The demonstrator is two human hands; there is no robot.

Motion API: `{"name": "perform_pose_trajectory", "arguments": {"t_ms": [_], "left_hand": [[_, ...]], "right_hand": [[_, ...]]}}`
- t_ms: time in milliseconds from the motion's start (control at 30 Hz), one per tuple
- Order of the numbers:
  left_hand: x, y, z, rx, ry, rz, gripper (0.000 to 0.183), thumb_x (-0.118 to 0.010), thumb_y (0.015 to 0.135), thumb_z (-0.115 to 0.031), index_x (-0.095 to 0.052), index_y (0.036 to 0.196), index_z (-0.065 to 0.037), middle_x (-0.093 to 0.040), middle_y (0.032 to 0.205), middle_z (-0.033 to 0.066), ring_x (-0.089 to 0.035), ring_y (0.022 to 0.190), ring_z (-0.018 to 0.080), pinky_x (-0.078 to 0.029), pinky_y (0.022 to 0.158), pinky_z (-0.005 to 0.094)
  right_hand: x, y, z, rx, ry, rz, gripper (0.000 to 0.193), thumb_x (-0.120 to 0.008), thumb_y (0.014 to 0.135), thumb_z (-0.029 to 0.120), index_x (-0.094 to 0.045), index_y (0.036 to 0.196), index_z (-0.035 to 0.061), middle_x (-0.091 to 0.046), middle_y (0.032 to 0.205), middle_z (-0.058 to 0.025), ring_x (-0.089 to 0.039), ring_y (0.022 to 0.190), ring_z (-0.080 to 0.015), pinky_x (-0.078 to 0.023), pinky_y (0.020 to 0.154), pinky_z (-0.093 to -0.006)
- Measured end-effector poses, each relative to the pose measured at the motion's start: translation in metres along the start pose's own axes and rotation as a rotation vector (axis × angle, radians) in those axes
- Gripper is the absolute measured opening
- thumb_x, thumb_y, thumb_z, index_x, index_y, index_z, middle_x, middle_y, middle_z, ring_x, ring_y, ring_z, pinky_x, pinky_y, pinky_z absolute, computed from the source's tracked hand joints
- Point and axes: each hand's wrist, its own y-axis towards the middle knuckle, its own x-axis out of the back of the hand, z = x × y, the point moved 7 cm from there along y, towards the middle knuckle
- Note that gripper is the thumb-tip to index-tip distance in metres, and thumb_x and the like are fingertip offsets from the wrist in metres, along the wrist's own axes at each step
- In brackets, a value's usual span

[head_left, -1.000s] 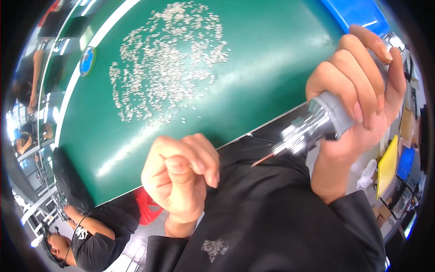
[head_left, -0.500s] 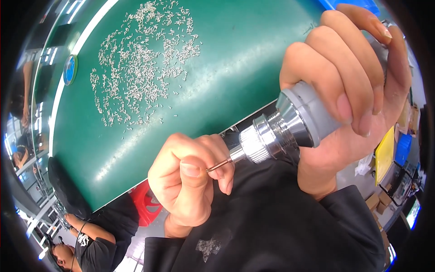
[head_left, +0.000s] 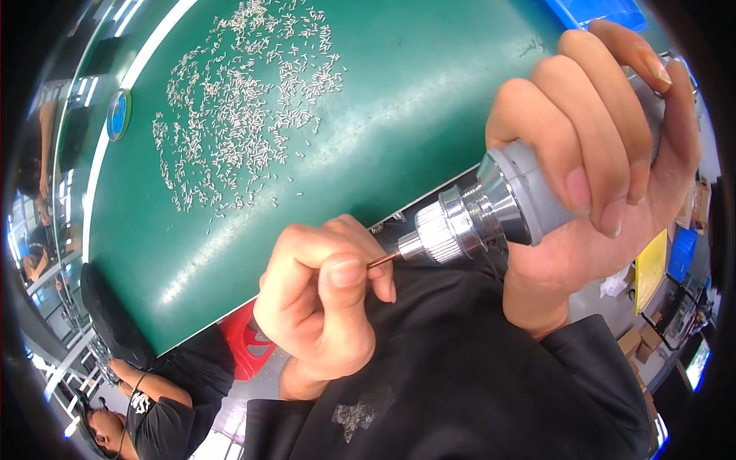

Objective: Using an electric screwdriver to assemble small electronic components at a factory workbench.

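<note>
**Handheld tool [head_left: 491, 211] in right hand [head_left: 586, 169], bit [head_left: 383, 260] at the left pinch**

On my feed the tool sits right of centre, above the dark apron [head_left: 475, 360], just off the desk's near edge. It tilts, nose down to the left.

Right hand: fingers curled firmly round the grey body, thumb and index meeting toward the back end. Left hand [head_left: 318, 307]: curled closed, thumb pressed to index. The bit runs in at that pinch and its tip is hidden, so I can't tell if anything small is held there.

Handling, my read: body stiff and probably the heaviest thing here, weight toward the right palm. Grey barrel is the place to hold. Polished nose looks slick; the knurled collar [head_left: 437, 231] should grip better. Bit is thin; I'd steady it lightly and keep side load off.

Far left on the green desk [head_left: 399, 92]: loose scatter of tiny metal pieces [head_left: 245, 146]. Look light, rigid, fiddly; fingertip pinch suits them. Blue bin [head_left: 606, 11] far right.
</note>
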Motion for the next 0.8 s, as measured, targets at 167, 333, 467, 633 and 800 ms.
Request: {"name": "perform_pose_trajectory", "arguments": {"t_ms": [167,333,467,633,800], "left_hand": [[-0.003,0.001,-0.001,-0.166,0.153,-0.009,0.013,-0.052,0.096,-0.001,-0.051,0.083,0.004,-0.056,0.060,0.0093,-0.051,0.049,0.0121,-0.042,0.048,0.0237],[-0.004,0.003,0.002,-0.190,0.180,-0.051,0.011,-0.055,0.094,0.003,-0.052,0.084,0.005,-0.056,0.060,0.0085,-0.050,0.047,0.0111,-0.042,0.047,0.0231],[-0.006,0.003,0.001,-0.155,0.187,-0.095,0.012,-0.058,0.091,0.005,-0.054,0.079,0.006,-0.057,0.060,0.0091,-0.054,0.049,0.0131,-0.043,0.046,0.0243],[-0.005,0.003,0.001,-0.128,0.237,-0.069,0.012,-0.062,0.086,0.007,-0.056,0.076,0.006,-0.057,0.058,0.0095,-0.055,0.049,0.0153,-0.043,0.045,0.0248],[-0.013,0.010,-0.005,-0.212,0.386,0.039,0.027,-0.058,0.096,-0.014,-0.050,0.077,0.004,-0.055,0.059,0.0113,-0.052,0.047,0.0150,-0.042,0.044,0.0242]], "right_hand": [[0.002,0.000,-0.001,0.034,-0.025,-0.003,0.020,-0.043,0.097,0.022,-0.049,0.091,0.0043,-0.040,0.055,0.0016,-0.040,0.043,-0.0103,-0.038,0.055,-0.0263],[0.005,-0.001,-0.002,0.089,-0.005,-0.050,0.018,-0.044,0.098,0.020,-0.049,0.091,0.0040,-0.040,0.056,0.0021,-0.040,0.043,-0.0089,-0.038,0.054,-0.0254],[0.007,-0.002,-0.001,0.153,0.006,-0.116,0.018,-0.043,0.099,0.020,-0.047,0.091,0.0042,-0.038,0.056,0.0021,-0.039,0.043,-0.0087,-0.037,0.053,-0.0248],[0.015,-0.004,-0.003,0.151,-0.013,-0.129,0.021,-0.040,0.102,0.021,-0.046,0.091,0.0041,-0.037,0.056,0.0004,-0.037,0.042,-0.0094,-0.036,0.051,-0.0263],[0.017,-0.004,0.002,0.168,0.006,-0.137,0.022,-0.038,0.102,0.023,-0.044,0.092,0.0045,-0.037,0.056,-0.0002,-0.036,0.043,-0.0094,-0.035,0.051,-0.0270]]}}
